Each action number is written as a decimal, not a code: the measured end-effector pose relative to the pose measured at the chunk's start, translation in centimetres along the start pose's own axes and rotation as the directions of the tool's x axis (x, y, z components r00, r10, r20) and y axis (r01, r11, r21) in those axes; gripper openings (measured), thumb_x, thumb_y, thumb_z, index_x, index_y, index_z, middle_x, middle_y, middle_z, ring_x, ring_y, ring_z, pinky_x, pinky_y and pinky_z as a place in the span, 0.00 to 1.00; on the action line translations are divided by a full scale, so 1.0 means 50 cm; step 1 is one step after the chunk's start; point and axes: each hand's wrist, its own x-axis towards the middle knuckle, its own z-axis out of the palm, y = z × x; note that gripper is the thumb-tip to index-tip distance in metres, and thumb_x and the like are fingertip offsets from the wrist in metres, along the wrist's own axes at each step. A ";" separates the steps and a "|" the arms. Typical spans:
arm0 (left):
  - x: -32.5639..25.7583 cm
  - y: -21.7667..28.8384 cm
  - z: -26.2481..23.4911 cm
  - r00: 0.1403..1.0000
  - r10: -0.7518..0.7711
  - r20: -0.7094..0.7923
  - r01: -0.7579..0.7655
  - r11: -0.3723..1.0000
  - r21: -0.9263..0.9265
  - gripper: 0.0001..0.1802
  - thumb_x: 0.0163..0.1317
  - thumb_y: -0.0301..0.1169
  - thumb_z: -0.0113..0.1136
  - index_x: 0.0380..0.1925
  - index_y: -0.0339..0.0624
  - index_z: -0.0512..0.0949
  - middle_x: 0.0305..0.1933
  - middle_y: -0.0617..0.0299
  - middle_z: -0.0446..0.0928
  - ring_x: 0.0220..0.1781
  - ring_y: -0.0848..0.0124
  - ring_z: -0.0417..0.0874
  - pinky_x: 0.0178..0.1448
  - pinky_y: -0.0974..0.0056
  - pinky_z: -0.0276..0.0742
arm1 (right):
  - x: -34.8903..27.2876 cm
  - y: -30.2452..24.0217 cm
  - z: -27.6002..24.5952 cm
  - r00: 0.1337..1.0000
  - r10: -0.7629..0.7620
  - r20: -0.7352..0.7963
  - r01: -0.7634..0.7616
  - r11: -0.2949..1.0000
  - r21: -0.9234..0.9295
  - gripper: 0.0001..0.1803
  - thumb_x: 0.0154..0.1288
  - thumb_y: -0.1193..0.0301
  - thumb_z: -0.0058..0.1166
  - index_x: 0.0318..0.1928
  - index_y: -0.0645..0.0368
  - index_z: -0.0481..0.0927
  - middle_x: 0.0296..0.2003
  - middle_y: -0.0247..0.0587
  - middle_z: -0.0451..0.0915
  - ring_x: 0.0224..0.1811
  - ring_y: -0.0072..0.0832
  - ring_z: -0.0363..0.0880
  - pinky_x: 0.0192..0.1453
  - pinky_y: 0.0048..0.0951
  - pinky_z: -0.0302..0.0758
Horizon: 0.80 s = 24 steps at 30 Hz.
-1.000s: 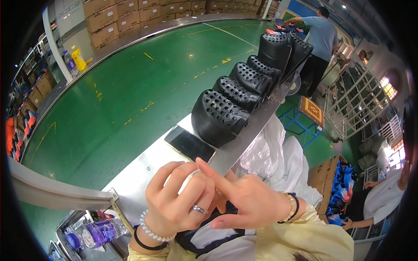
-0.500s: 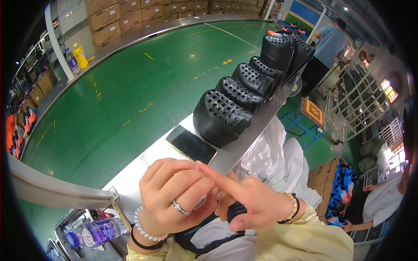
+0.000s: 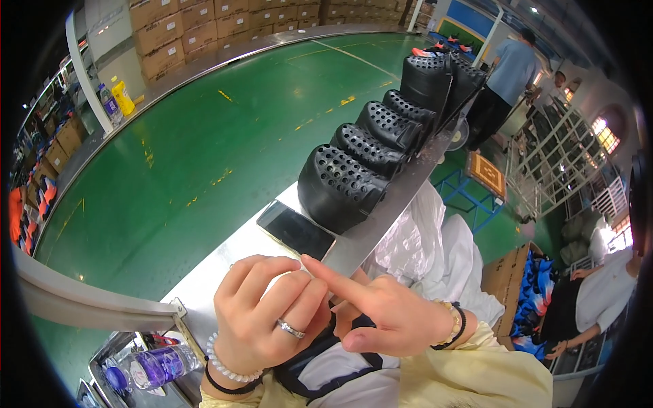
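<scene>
My left hand (image 3: pixel 262 316), with a ring and a pale beaded bracelet, is curled closed. Its palm faces away, so whatever it may hold is hidden. My right hand (image 3: pixel 391 316) has its index finger stretched out, the tip against the left hand's fingers. Its thumb stands apart, and the other fingers are bent and partly covered. I see nothing held in it. Just beyond both hands a dark-screened phone (image 3: pixel 296 228) lies on the narrow metal bench (image 3: pixel 224 262). Black clogs with round holes (image 3: pixel 333 194) stand in a row behind the phone, several of them, with taller black boots at the far end.
A metal post (image 3: pixel 95 292) crosses at the lower left, above a purple-labelled bottle (image 3: pixel 160 364). White plastic sheeting (image 3: pixel 425 251) drapes right of the bench. Beyond are a blue-legged stool (image 3: pixel 486 175), a carton (image 3: pixel 513 292) of blue pieces and other people at work.
My left fingers have loosened and shifted slightly left. The right index finger still points at them, a little farther left. The view has turned slightly.
</scene>
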 end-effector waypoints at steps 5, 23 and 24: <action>-0.006 0.015 0.000 0.998 0.053 0.025 -0.057 0.973 0.222 0.15 0.30 0.21 0.63 0.25 0.40 0.76 0.27 0.62 0.73 0.31 0.62 0.78 0.31 0.60 0.74 | 0.005 -0.002 0.008 0.999 -0.006 -0.033 0.003 0.996 -0.089 0.48 0.69 0.49 0.46 0.71 0.72 0.38 0.23 0.43 0.80 0.28 0.40 0.79 0.38 0.30 0.74; -0.001 -0.029 0.011 0.995 -0.061 -0.080 0.061 0.998 -0.010 0.13 0.28 0.21 0.60 0.21 0.39 0.73 0.23 0.61 0.71 0.25 0.62 0.76 0.28 0.63 0.71 | 0.021 -0.012 0.023 0.982 -0.159 -0.100 0.137 0.971 -0.198 0.51 0.65 0.49 0.53 0.67 0.80 0.43 0.11 0.45 0.70 0.11 0.41 0.70 0.18 0.35 0.66; -0.005 -0.042 0.010 0.995 -0.062 -0.080 0.062 0.998 -0.012 0.13 0.28 0.21 0.60 0.21 0.39 0.73 0.23 0.61 0.71 0.25 0.62 0.76 0.28 0.63 0.71 | 0.017 -0.018 0.017 0.982 -0.157 -0.100 0.135 0.971 -0.198 0.51 0.65 0.49 0.53 0.67 0.80 0.43 0.11 0.45 0.70 0.11 0.41 0.70 0.18 0.35 0.66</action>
